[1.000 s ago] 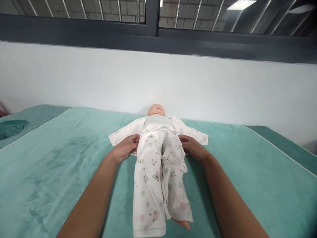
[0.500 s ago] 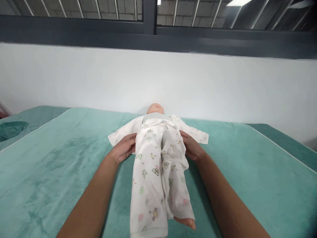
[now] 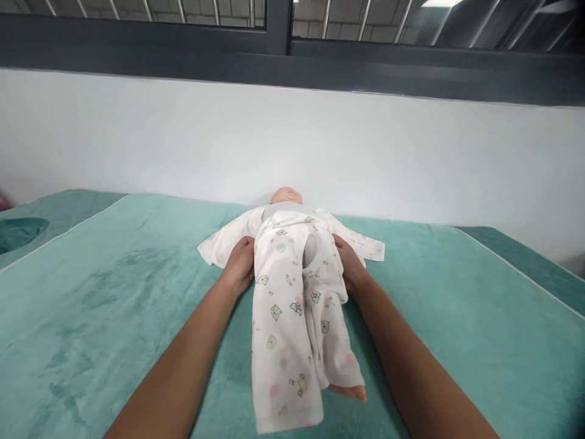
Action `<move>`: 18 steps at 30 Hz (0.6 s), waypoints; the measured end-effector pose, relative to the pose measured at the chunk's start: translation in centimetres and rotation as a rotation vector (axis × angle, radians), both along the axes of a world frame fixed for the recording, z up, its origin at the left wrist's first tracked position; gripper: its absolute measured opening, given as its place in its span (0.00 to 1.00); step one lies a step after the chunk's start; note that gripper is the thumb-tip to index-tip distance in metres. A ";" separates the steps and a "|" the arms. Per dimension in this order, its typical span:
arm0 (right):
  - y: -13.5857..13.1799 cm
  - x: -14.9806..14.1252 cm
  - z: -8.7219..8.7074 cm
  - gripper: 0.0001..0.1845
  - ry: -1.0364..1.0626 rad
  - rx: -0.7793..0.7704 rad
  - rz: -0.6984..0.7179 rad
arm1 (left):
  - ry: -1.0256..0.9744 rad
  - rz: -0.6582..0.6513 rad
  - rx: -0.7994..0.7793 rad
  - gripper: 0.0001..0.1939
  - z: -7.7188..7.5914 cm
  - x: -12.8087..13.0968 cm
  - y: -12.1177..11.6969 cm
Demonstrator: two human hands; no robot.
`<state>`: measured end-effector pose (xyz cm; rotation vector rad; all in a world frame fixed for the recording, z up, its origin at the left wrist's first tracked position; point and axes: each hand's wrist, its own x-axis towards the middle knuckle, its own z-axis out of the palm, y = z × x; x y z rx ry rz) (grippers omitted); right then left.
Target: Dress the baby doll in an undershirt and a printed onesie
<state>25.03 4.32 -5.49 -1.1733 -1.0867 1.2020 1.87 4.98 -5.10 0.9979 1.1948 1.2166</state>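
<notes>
A baby doll lies on its back on a teal towel, head toward the wall. White printed trousers cover its legs and reach up to its chest; one bare foot pokes out of the right leg. An open white printed top is spread under it. My left hand grips the trousers' waist on the doll's left side. On the other side my right hand grips the same waistband. The fingertips of both hands are tucked behind the cloth.
A white wall and a dark window frame rise behind the bed. A darker teal cloth lies at the far left. The bed's right edge runs diagonally at the right.
Both hands have slid the trousers' waist up the doll's body toward its chest. The trouser legs and the bare foot have shifted slightly to the right.
</notes>
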 end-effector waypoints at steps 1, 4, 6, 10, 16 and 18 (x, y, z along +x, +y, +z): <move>0.0 -0.1 0.2 0.15 -0.002 0.002 -0.015 | -0.037 -0.017 -0.011 0.16 -0.1 -0.1 0.1; -0.1 -0.2 0.4 0.17 -0.008 -0.011 -0.050 | -0.143 -0.087 -0.049 0.15 -0.4 -0.6 0.2; -0.1 -0.1 0.3 0.16 0.007 -0.015 -0.005 | -0.153 -0.160 -0.046 0.15 -0.3 -1.2 0.1; -0.1 0.4 -0.3 0.14 0.020 -0.010 0.072 | -0.110 -0.278 -0.020 0.18 0.2 -2.1 -0.2; 0.0 1.3 -0.9 0.08 -0.113 0.023 0.088 | -0.048 -0.302 -0.013 0.19 0.1 -2.0 -0.4; 0.2 1.5 -1.0 0.07 -0.160 0.018 0.090 | -0.037 -0.267 -0.011 0.20 -0.2 -1.6 -0.3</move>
